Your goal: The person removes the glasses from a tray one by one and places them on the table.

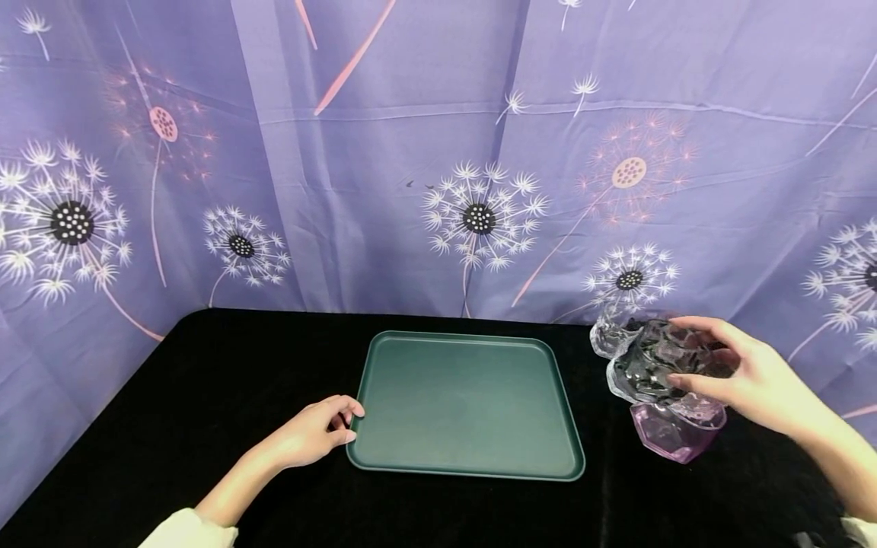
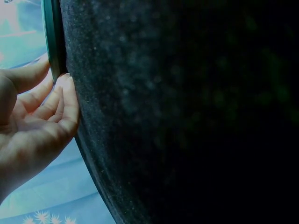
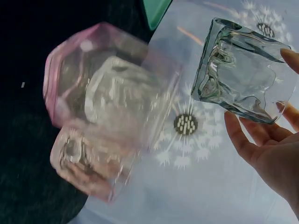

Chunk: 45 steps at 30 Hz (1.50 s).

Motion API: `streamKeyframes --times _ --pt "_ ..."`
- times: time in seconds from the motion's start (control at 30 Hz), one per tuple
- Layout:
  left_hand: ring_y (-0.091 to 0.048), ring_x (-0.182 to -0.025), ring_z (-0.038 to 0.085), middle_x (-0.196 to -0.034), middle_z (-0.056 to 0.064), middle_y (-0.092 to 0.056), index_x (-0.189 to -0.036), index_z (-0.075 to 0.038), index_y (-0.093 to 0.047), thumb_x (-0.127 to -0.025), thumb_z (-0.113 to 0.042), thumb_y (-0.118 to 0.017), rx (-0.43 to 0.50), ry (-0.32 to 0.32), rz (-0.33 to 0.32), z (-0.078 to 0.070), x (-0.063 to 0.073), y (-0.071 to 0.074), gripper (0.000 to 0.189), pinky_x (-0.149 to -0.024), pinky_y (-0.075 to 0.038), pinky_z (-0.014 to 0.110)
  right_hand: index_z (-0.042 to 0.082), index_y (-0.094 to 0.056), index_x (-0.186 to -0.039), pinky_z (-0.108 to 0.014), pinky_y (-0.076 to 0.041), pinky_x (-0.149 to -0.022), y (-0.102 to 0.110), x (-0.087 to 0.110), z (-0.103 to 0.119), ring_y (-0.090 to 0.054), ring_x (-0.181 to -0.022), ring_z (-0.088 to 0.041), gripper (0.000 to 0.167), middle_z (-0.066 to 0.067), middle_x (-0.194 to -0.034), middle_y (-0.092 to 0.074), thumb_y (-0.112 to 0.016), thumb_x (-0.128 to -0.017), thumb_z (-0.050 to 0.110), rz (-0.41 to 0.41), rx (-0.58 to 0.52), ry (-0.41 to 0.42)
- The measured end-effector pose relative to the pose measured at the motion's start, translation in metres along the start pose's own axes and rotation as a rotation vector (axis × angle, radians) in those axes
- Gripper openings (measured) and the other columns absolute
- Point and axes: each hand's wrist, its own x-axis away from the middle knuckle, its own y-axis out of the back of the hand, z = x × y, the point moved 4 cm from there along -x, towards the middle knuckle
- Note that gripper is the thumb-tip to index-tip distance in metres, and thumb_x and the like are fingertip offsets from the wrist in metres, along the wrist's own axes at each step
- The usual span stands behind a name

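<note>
A green rectangular tray (image 1: 466, 411) lies on the black table. My left hand (image 1: 315, 430) pinches the tray's left rim, the thumb against one face and the fingers against the other in the left wrist view. On the right, my right hand (image 1: 754, 373) grips a smoky grey drinking glass (image 3: 238, 70) by its rim end, above the table. Below and beside that glass stand a pink-tinted faceted glass (image 1: 671, 438) and clear glasses, one clear glass (image 1: 606, 340) at the back. The held glass partly hides them in the head view.
A black cloth (image 1: 274, 365) covers the table. Behind it hangs a purple curtain (image 1: 384, 190) printed with dandelions. The glasses stand close together to the right of the tray, near the table's back right.
</note>
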Motion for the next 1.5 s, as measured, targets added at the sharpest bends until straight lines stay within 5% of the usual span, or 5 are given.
streamKeyframes --times 0.4,0.87,1.5 --pt "-0.048 -0.075 0.010 -0.086 0.000 -0.048 -0.102 -0.007 -0.056 -0.083 -0.005 -0.064 -0.008 -0.003 0.006 0.002 -0.001 -0.001 0.021 -0.064 -0.041 0.025 0.018 -0.047 -0.130 -0.009 -0.034 -0.058 0.035 0.017 -0.033 -0.040 -0.085 0.011 0.068 0.020 -0.102 -0.043 -0.078 -0.070 0.009 -0.078 0.096 -0.096" --pt "-0.048 -0.074 0.009 -0.086 0.000 -0.048 -0.102 -0.006 -0.056 -0.083 -0.005 -0.064 -0.004 -0.005 0.008 0.002 -0.001 -0.001 0.020 -0.062 -0.041 0.024 0.040 -0.052 -0.111 -0.003 -0.035 -0.058 0.054 0.041 -0.065 -0.043 -0.082 0.010 0.081 0.030 -0.102 -0.047 -0.071 -0.058 -0.018 -0.320 -0.048 -0.063" --pt "-0.048 -0.075 0.011 -0.086 0.001 -0.048 -0.101 -0.005 -0.056 -0.083 -0.004 -0.064 0.015 0.001 0.012 0.001 0.000 0.000 0.020 -0.062 -0.041 0.024 0.034 -0.056 -0.113 -0.007 -0.038 -0.052 0.033 0.078 -0.100 -0.046 -0.077 0.012 0.079 0.031 -0.100 -0.051 -0.073 -0.056 -0.017 -0.300 -0.086 -0.081"
